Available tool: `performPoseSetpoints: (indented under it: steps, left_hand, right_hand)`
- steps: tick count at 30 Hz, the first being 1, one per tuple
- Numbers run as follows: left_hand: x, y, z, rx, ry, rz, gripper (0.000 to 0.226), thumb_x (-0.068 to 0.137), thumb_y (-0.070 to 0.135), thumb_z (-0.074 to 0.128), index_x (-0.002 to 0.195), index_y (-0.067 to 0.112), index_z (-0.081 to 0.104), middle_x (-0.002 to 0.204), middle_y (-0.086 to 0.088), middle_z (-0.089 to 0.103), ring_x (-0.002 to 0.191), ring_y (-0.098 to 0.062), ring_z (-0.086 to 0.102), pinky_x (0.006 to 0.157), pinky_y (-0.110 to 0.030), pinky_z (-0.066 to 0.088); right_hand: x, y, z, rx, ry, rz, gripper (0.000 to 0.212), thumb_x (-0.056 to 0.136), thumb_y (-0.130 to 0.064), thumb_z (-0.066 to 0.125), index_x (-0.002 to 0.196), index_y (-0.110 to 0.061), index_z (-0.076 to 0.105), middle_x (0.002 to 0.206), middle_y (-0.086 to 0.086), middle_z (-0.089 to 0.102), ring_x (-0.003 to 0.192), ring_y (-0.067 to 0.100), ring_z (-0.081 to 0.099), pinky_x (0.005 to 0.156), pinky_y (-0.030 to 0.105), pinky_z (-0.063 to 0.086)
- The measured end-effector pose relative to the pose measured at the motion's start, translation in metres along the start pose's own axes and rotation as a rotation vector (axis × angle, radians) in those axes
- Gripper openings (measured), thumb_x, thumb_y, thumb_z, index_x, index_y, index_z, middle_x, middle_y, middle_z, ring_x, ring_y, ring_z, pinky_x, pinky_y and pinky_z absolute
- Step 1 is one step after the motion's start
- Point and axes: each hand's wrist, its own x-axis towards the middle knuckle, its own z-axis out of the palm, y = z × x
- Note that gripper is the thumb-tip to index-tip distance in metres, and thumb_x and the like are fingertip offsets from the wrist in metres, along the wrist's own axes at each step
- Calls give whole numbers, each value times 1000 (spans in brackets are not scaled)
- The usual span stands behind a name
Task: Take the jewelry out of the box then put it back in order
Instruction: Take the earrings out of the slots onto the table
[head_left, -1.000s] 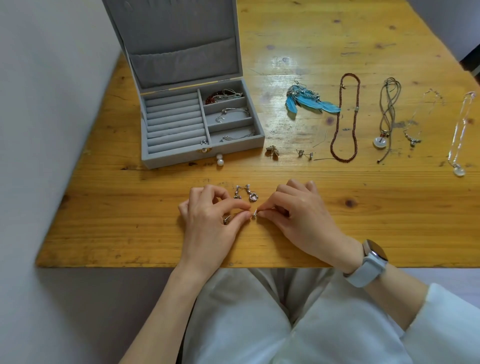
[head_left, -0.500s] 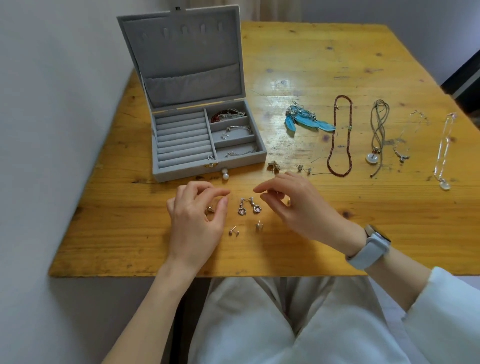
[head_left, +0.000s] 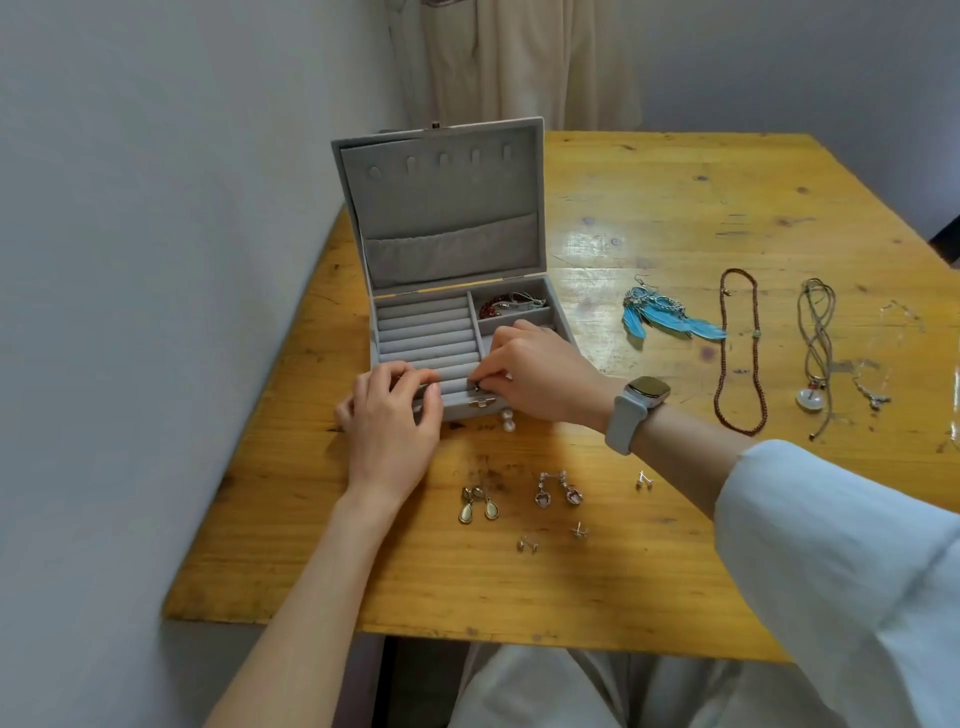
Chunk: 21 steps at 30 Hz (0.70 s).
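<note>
The grey jewelry box (head_left: 395, 332) stands open at the table's left, its lid upright. My right hand (head_left: 540, 376) reaches over the box's front and pinches a small dark piece (head_left: 475, 386) at the front ring rolls. My left hand (head_left: 389, 415) curls its fingers over the box's front-left edge. A red bracelet (head_left: 493, 307) lies in the back right compartment. On the table in front lie cream drop earrings (head_left: 478, 506), pink stone earrings (head_left: 558, 491) and three small studs (head_left: 578, 530).
A pearl piece (head_left: 508, 421) lies against the box front. To the right are blue feather earrings (head_left: 667, 319), a red bead necklace (head_left: 740, 353), a cord necklace with a white pendant (head_left: 815, 358) and a thin silver chain (head_left: 872, 387). A wall runs along the left.
Both hands left the studs near the table's front edge and moved up to the box front. The cream drop earrings now lie uncovered on the table.
</note>
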Motion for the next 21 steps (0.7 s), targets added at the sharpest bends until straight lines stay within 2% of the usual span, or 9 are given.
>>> performPoseSetpoints:
  steps: [6,10,13,16,18,21]
  left_hand:
    - [-2,0,6,1,49,2,35,87,36,38,99,21,67,107,-3,56,107,-21,46,89,-39,26]
    - [-4,-1,9,1,79,19,43,85,40,31,97,21,68,104,-3,58,104,-21,49,86,-37,26]
    - [-4,-1,8,1,80,13,43,85,40,31,97,20,68,104,-4,58,104,-22,49,86,-35,25]
    - [-4,-1,8,-1,82,13,42,85,39,32,95,20,68,103,-4,59,103,-22,50,87,-38,28]
    - [-5,0,8,-1,91,20,41,85,38,33,95,19,69,102,-4,59,103,-22,50,87,-40,29]
    - [-5,0,8,-6,98,23,41,85,37,34,95,19,68,102,-3,60,103,-21,51,88,-40,29]
  right_hand:
    - [7,-2,-4,-157,-23,-100,23,92,-26,47,103,-21,66,105,-1,57,104,18,43,80,28,30]
    - [11,-3,-5,-95,-53,-54,18,90,-24,51,95,-17,66,103,0,60,104,18,46,82,31,34]
    - [17,-2,-7,9,-162,35,17,88,-24,54,93,-14,66,99,2,63,99,21,51,83,37,43]
    - [23,-1,-9,20,-256,55,18,89,-25,52,90,-10,64,93,4,63,90,21,54,81,38,45]
    - [23,0,-10,73,-270,65,15,91,-23,51,88,-11,59,91,2,60,85,18,52,77,34,45]
    - [15,0,-17,364,-221,125,9,92,-16,47,88,-13,54,84,-2,55,71,8,49,63,15,41]
